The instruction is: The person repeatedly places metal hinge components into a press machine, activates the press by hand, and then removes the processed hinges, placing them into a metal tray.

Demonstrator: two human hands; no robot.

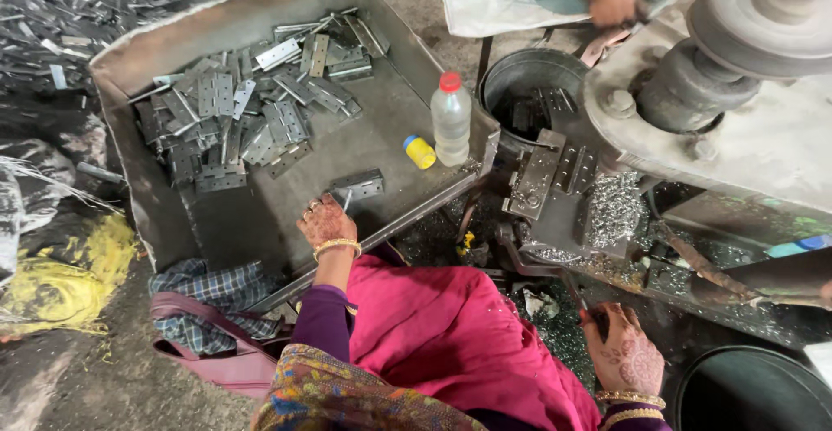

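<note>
— What do we have at the near edge of the metal tray (260, 214)?

— We see the left hand (326, 221) resting there, its fingers curled around a thin metal pin (347, 199), just beside a folded grey hinge (357, 185) that lies apart from the rest. The main heap of hinges (251, 110) fills the tray's far left half, well apart from the hand.

— And along the tray's right edge?

— We note a clear plastic bottle with a red cap (451, 119) standing upright, and a small bottle with a yellow cap (419, 151) lying next to it.

— Where is our right hand?

— The right hand (626, 353) sits low by the machine (737, 119), fingers closed around a dark lever handle (574, 292). Metal shavings (614, 210) lie piled on the machine's bed beside a hinge-shaped fixture (536, 180).

— Anything beyond?

— We see a dark bucket (529, 80) with hinges inside past the tray's far right corner, another person's hand (615, 5) at the top, a checked cloth bag (208, 310) on the floor by the tray's near left corner, and scrap strips (61, 15) at the far left.
</note>
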